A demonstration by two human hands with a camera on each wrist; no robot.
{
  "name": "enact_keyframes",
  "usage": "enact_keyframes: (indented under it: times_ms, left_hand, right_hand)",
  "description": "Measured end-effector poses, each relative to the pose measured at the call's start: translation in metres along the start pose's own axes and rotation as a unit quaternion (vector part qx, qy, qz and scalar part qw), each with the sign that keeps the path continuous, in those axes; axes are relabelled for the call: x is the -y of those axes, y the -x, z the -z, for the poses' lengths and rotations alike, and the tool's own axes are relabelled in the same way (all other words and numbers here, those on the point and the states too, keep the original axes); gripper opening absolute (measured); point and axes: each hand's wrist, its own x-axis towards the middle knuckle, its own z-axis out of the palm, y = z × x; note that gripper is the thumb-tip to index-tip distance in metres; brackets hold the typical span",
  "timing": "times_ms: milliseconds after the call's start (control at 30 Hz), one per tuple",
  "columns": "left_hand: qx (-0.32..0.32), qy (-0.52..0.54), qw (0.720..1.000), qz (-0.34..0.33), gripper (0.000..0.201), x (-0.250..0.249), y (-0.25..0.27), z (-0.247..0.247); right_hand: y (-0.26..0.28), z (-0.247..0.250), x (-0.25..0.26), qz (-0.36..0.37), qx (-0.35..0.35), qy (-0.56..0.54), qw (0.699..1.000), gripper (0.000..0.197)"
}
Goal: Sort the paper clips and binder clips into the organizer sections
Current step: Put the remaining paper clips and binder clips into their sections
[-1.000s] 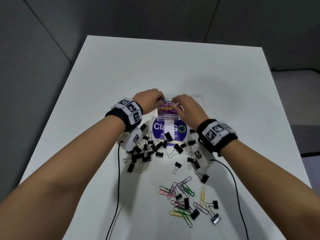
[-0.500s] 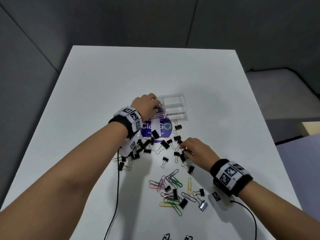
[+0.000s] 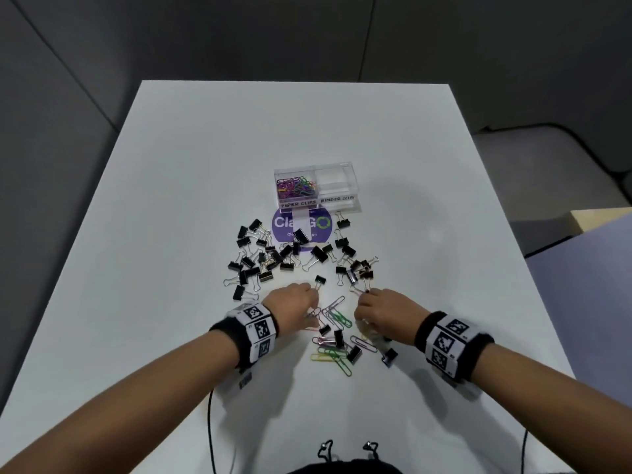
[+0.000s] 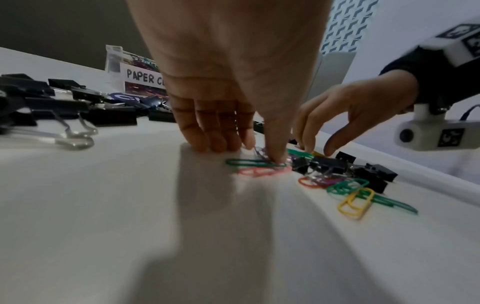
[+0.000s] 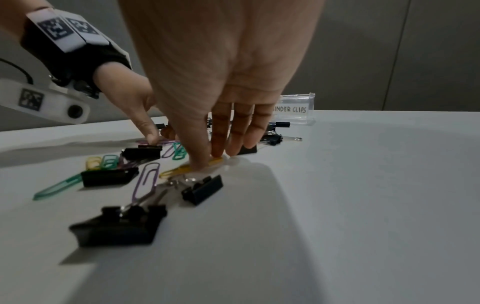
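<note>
— What has moved?
— My left hand (image 3: 297, 307) has left the clear plastic two-section organizer (image 3: 316, 186) and joins my right hand (image 3: 383, 313) at the loose coloured paper clips (image 3: 333, 336) near me.
— Your grip?
— Left thumb presses a green paper clip (image 4: 255, 163); right thumb pins a yellow paper clip (image 5: 191, 167). Fingers straight, gripping nothing. Black binder clips (image 3: 260, 258) lie scattered before the organizer.

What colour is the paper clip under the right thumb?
Yellow paper clip, clearest in the right wrist view.
</note>
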Motion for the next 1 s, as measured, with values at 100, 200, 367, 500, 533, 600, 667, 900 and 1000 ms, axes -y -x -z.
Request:
enact_keyframes:
  times_ms: [100, 200, 367, 500, 533, 600, 667, 900, 1000]
  left_hand:
    - [-0.017, 0.036, 0.999, 0.019, 0.025, -0.002, -0.001, -0.003]
    - [-0.025, 0.053, 0.998, 0.032, 0.021, -0.002, -0.002, -0.001]
    - [-0.038, 0.057, 0.998, 0.018, 0.013, -0.003, 0.001, 0.008]
    - [-0.076, 0.089, 0.992, 0.037, 0.005, 0.001, 0.011, 0.012]
    - [-0.072, 0.099, 0.991, 0.05, 0.014, 0.002, 0.013, 0.011]
    - [-0.05, 0.1, 0.991, 0.069, 0.029, 0.004, 0.016, 0.008]
    - [-0.038, 0.073, 0.994, 0.07, 0.033, 0.005, 0.018, 0.004]
    - [-0.028, 0.044, 0.997, 0.063, 0.025, 0.005, 0.015, -0.011]
    - [-0.027, 0.036, 0.997, 0.067, 0.026, 0.005, 0.012, -0.013]
  right_hand:
    - [-0.002, 0.007, 0.004, -0.018, -0.024, 0.013, 0.999, 0.021]
    - [-0.003, 0.02, 0.006, -0.045, 0.017, -0.003, 0.999, 0.02]
    - [0.002, 0.02, 0.013, -0.096, 0.013, -0.1, 0.99, 0.016]
    - [0.009, 0.016, 0.015, -0.159, -0.003, -0.181, 0.971, 0.023]
    - [0.011, 0.015, 0.016, -0.168, -0.003, -0.189, 0.967, 0.018]
    - [0.015, 0.01, 0.019, -0.173, -0.003, -0.198, 0.965, 0.006]
    - [0.019, 0.006, 0.024, -0.17, 0.0, -0.198, 0.965, 0.011]
    - [0.02, -0.01, 0.037, -0.168, -0.01, -0.172, 0.971, 0.019]
    - [0.016, -0.012, 0.038, -0.177, -0.038, -0.153, 0.971, 0.024]
